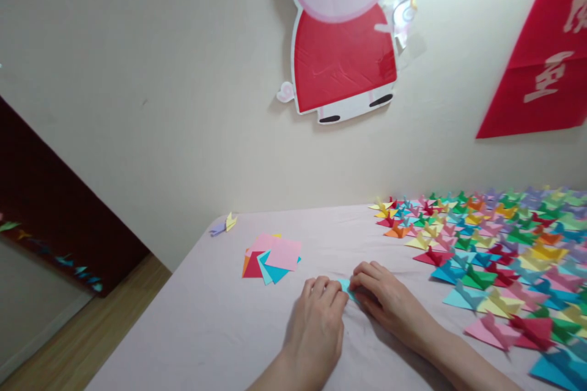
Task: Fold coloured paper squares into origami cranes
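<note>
Light-blue paper: A small piece (pixel 345 286) lies on the cloth-covered counter (pixel 183 324), directly between the two hands and partly hidden by their fingers.
Left hand: The left hand (pixel 317 317) is palm down, fingers together and gently curled, fingertips at the paper's left edge; whether it pinches or only presses, I cannot tell.
Right hand: The right hand (pixel 387 296) arches loosely from the other side, its fingers bent over the paper's right part; a firm grip cannot be made out.
Why held so: Working from both sides against the counter likely keeps so small a piece from sliding.
Loose sheets: Pink, red, orange and blue squares (pixel 284 253) overlap beyond the left hand, apart from it, probably fanned for easy picking.
Folded birds: Many colourful paper birds (pixel 499 278) stand in close rows to the right, perhaps spaced to spare their wings.
Far-left corner: Yellow and lavender folded pieces (pixel 224 225) sit well apart from both hands.
</note>
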The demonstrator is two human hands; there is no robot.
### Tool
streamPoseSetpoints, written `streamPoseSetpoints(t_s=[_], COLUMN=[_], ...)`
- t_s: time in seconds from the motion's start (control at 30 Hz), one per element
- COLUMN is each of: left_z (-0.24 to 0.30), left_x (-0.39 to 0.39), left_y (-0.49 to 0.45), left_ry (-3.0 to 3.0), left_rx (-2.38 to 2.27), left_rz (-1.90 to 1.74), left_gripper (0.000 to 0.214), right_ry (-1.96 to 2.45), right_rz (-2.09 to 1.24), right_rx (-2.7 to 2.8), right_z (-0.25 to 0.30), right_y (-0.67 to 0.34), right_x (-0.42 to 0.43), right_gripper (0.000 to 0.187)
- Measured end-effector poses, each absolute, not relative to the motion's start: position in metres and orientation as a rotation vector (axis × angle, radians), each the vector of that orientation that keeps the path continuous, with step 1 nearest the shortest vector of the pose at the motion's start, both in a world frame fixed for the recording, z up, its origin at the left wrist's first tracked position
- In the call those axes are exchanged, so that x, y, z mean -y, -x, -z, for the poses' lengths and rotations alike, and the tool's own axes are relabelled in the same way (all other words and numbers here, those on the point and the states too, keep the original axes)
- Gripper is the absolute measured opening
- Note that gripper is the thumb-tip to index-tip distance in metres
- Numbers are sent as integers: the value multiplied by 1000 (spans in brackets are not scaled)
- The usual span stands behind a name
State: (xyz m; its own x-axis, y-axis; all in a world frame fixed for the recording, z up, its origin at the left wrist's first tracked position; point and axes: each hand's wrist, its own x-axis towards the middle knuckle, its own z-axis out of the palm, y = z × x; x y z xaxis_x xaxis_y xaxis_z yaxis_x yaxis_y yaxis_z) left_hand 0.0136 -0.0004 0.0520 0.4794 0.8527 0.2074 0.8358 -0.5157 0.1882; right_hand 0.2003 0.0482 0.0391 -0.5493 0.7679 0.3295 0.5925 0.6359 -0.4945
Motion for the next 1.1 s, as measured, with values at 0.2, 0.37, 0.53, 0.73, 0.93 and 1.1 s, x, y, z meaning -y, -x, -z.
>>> streamPoseSetpoints(t_s=[0.2,0.37,0.53,0.73,0.93,1.1], left_z=[-51,-52,-50,-48,-54,-53], left_x=[1,2,2,3,6,8], left_y=[-18,-20,-20,-17,-22,-21], left_ry=[-2584,-2576,-2682,-2714,-2657,-2616], left_rx=[-1613,-1651,-1639,-1585,-1602,-1589], left_rz=[-350,-296,-283,-287,-226,-282], left_gripper=[39,35,31,37,33,32], right_ry=[1068,1068,1050,1006,968,950], right_rz=[-451,-460,-450,-429,-454,-471], right_rx=[2312,2315,2306,2318,2347,2356], right_z=[-36,-34,-33,-32,-34,-32], right_y=[-202,-204,-204,-206,-209,-210], right_x=[-48,-50,-51,-52,-51,-50], right_gripper=[21,18,17,21,22,18])
